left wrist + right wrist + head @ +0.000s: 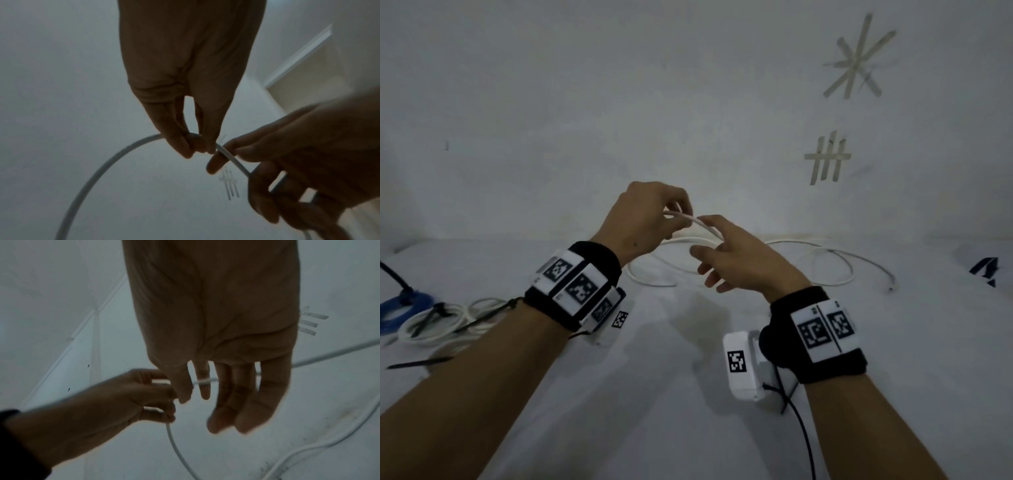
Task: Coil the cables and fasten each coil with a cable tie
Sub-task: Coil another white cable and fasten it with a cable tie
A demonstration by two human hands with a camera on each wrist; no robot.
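Note:
A white cable (pixel 705 224) is lifted above the table between both hands. My left hand (pixel 678 219) pinches it between thumb and fingertips, as the left wrist view shows (pixel 197 146). From that pinch the cable arcs down in a loop (pixel 115 159). My right hand (pixel 717 253) is just right of the left, fingers spread and nearly straight. The cable lies across its index finger (pixel 202 381) without being gripped. The rest of the cable (pixel 825 260) lies in loose loops on the table behind the hands.
At the table's left edge lie a blue coil (pixel 397 311) and a white coil (pixel 438 325) bound with black cable ties. A loose black cable tie (pixel 421 363) lies in front of them. A dark object (pixel 986 270) sits far right. A wall (pixel 619 102) rises close behind.

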